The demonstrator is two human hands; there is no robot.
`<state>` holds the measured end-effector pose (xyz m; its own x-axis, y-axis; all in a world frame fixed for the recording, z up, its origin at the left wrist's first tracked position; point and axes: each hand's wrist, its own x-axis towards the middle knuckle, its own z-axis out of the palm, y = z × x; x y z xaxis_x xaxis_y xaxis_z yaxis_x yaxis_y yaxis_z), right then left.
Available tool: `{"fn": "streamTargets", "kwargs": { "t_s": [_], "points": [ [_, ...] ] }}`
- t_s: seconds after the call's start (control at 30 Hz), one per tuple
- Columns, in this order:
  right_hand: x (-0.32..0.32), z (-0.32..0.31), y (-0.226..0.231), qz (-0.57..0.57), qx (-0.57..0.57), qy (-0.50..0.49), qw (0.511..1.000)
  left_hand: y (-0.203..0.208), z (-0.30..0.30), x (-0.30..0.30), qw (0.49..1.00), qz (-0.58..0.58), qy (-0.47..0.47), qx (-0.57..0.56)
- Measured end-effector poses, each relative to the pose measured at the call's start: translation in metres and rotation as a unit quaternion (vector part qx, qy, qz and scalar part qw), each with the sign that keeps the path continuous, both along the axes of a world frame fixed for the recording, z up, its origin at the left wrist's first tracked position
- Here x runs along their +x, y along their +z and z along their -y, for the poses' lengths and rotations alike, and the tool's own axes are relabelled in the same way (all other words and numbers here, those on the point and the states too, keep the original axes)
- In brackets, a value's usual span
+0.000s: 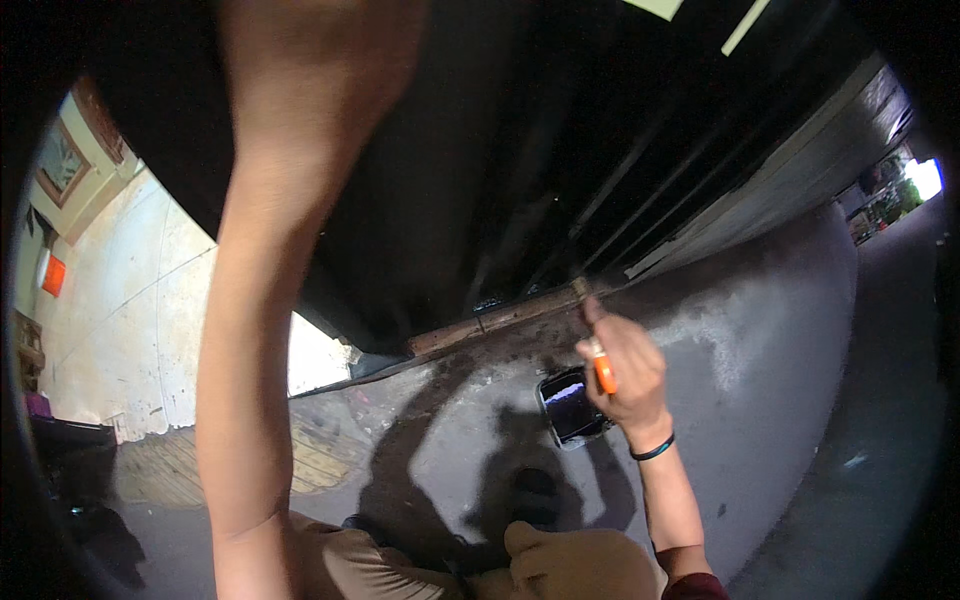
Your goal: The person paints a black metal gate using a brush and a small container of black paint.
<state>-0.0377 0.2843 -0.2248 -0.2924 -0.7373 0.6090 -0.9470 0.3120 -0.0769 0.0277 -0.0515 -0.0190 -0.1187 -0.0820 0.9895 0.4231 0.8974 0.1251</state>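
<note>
My right hand is closed around a small paintbrush with an orange handle. The brush's tip points up toward the bottom edge of a large black panel with upright ridges; whether it touches there I cannot tell. Just below and left of that hand, an open container of dark, glossy liquid stands on the ground. Stretched up across the left side is my left arm, its hand close to the panel at the top and smeared by motion. The fingers of that hand are out of the picture.
A rusty strip runs along the panel's foot, above grey concrete ground. Pale tiled floor lies to the left, with an orange and white bucket. A grey wall continues rightward. Yellowish planks lie at lower left.
</note>
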Motion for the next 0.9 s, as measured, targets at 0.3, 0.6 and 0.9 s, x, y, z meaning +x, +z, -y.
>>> {"fn": "streamTargets", "kwargs": {
  "t_s": [0.3,0.6,0.9],
  "points": [
    [0.044,0.033,-0.013,-0.014,0.062,-0.032,0.997,0.003,-0.004,-0.032,0.991,-0.091,0.012,0.102],
    [0.052,0.071,0.05,-0.011,0.063,-0.089,0.994,0.003,-0.01,-0.035,0.984,-0.129,0.054,0.107],
    [0.038,0.097,0.117,-0.207,-0.017,-0.119,0.971,-0.002,-0.022,-0.05,0.981,-0.102,-0.015,0.167]
  ]
}}
